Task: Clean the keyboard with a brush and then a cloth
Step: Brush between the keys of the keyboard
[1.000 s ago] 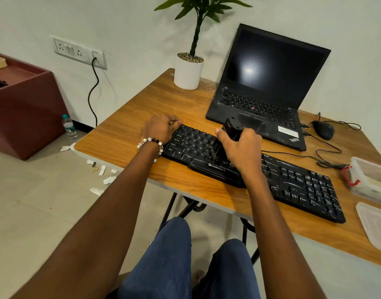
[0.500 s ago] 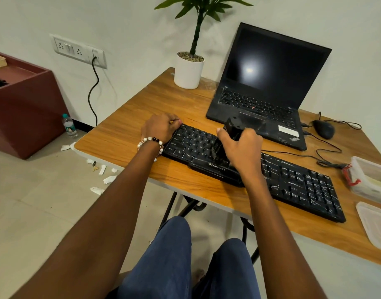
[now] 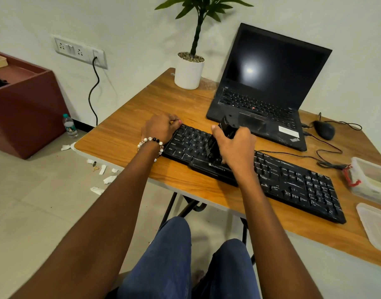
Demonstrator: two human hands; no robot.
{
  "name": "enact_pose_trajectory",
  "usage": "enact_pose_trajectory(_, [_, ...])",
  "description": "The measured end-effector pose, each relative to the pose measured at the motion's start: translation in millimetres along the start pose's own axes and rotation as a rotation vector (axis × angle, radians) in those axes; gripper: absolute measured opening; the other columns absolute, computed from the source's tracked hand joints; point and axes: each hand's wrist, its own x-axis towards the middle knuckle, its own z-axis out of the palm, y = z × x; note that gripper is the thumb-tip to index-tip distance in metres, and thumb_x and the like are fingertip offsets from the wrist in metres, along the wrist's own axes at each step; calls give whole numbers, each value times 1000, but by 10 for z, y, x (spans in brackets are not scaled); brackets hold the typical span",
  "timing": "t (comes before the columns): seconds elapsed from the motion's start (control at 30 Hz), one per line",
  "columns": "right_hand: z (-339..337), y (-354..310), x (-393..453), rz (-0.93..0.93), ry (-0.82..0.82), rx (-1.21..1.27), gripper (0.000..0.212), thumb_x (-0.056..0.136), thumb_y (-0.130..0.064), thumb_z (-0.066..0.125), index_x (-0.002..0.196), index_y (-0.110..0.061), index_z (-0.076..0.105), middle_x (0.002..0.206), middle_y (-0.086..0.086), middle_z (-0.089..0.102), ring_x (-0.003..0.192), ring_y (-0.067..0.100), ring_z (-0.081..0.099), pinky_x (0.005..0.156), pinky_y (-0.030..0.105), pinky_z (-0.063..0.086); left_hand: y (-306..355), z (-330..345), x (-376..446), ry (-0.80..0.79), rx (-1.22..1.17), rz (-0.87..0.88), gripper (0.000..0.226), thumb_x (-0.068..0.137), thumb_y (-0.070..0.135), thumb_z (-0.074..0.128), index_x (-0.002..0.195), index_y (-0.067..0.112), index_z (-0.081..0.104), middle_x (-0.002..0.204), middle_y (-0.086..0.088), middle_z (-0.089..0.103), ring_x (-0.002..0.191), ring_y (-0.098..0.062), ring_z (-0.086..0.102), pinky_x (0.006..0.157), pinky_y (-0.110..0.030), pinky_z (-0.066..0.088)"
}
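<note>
The left hand has stayed put, fingers curled over the far-left corner of the keyboard, pinning it. To its right, the right hand, wrapped around the black brush, has crept slightly leftward, bristles down on the keys beneath its thumb; brushing looks under way, with dusty keys remaining rightward.
</note>
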Motion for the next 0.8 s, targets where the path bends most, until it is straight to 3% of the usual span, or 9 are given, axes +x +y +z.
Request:
enact_pose_trajectory(0.2, [-164,-112,101,211,-166,93,31,84,-29,71,78,0,64,62,13,65,36,18,51,35,23,39,-3,13,2,-4,9,4,30,95,51,50,112,35,69,107,3,71,92,-21,63,64,-28,39])
enact_pose_trajectory(0.33, [-95,-75,134,101,-7,61,38,87,-39,70,76,-2,64,68,10,70,42,17,61,39,26,46,-10,16,2,-4,1,-3,30,95,52,50,112,36,68,108,4,71,94,-21,63,65,-28,39])
enact_pose_trajectory(0.47, [19,-40,2,-14,12,-27,38,88,-37,69,62,-14,53,63,6,64,60,25,65,53,37,51,2,7,-1,-3,7,-7,30,95,52,50,112,36,68,110,4,70,97,-21,63,65,-27,38])
enact_pose_trajectory(0.6, [-26,-92,12,44,-129,-89,36,85,-35,70,73,-2,61,67,12,66,57,26,65,49,38,50,5,-5,-3,-9,4,-3,29,95,50,50,111,36,69,110,5,70,96,-20,63,64,-27,35])
enact_pose_trajectory(0.67, [-110,-145,91,125,-192,-45,34,84,-34,71,79,-2,62,67,12,67,43,19,59,39,30,44,14,-10,-11,-9,6,0,29,95,50,50,111,36,69,108,4,71,92,-19,63,62,-26,35])
enact_pose_trajectory(0.73, [-146,-165,150,158,-162,6,35,85,-35,71,80,-2,62,67,12,68,35,14,54,35,24,40,14,-18,-16,-8,4,0,29,95,50,50,111,35,69,107,4,71,91,-19,63,62,-26,36])
enact_pose_trajectory(0.8, [-98,-156,141,113,-76,-8,39,87,-39,70,77,-3,60,70,13,69,40,17,60,38,28,47,16,-26,-20,-10,4,-3,29,96,50,49,112,35,69,106,4,71,90,-18,62,61,-26,35])
